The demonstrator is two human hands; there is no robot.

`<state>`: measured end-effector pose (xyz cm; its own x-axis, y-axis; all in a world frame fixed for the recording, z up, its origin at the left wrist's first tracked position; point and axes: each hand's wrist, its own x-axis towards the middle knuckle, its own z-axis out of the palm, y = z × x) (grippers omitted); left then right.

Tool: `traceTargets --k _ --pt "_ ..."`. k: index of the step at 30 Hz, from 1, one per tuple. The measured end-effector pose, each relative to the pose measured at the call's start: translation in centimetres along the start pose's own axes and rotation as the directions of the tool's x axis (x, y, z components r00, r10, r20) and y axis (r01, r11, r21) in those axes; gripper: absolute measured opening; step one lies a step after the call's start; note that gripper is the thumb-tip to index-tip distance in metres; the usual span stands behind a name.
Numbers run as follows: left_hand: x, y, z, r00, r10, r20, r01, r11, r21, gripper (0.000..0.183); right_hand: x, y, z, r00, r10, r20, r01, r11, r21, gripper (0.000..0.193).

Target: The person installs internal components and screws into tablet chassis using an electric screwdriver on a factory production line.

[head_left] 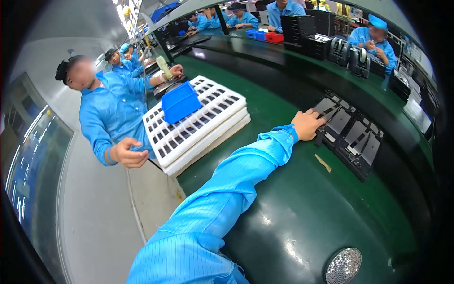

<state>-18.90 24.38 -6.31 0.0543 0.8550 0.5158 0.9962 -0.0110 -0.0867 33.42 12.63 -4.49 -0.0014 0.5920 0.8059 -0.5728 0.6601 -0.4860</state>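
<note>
My left hand (307, 126) reaches across the green bench, palm down. Its fingers curl over the left edge of a black tray (349, 163), and the fingertips are partly hidden against it. Grey flat panels (358, 130) with dark strips and small fittings lie in the tray, in two sections side by side. Just below the tray is a small yellowish strip (323, 163). My right hand is out of view.
Left of my arm stand stacked white foam trays (208, 137) of small black parts, topped by a blue bin (181, 103). A co-worker (113, 109) stands beside them. A shiny dimpled disc (343, 266) lies near the lower edge. Black trays (298, 32) are piled across the bench.
</note>
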Motion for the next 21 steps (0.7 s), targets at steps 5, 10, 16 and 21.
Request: traceTargets --k 5,10,16,21 --pt "-4.3 -2.5 -4.5 0.988 -0.138 0.064 0.136 0.990 0.046 0.049 0.4 0.8 2.2 0.926 0.251 -0.281 -0.351 0.846 -0.402 0.027" --pt "-7.4 -0.5 -13.8 0.883 -0.456 0.114 0.464 0.805 -0.370 0.043 -0.4 -0.9 2.0 0.917 0.263 -0.300 -0.359 0.872 -0.332 0.026" --pt "-15.0 7.3 -20.2 0.972 -0.119 -0.202 0.042 0.935 -0.351 0.045 0.5 2.8 -1.9 0.976 -0.210 0.054 0.152 0.837 0.525 0.027" --pt "-21.1 14.9 -22.0 1.000 -0.014 -0.013 0.011 0.983 -0.185 0.039 -0.2 2.3 -0.9 0.993 0.093 -0.074 -0.091 0.995 0.030 0.028"
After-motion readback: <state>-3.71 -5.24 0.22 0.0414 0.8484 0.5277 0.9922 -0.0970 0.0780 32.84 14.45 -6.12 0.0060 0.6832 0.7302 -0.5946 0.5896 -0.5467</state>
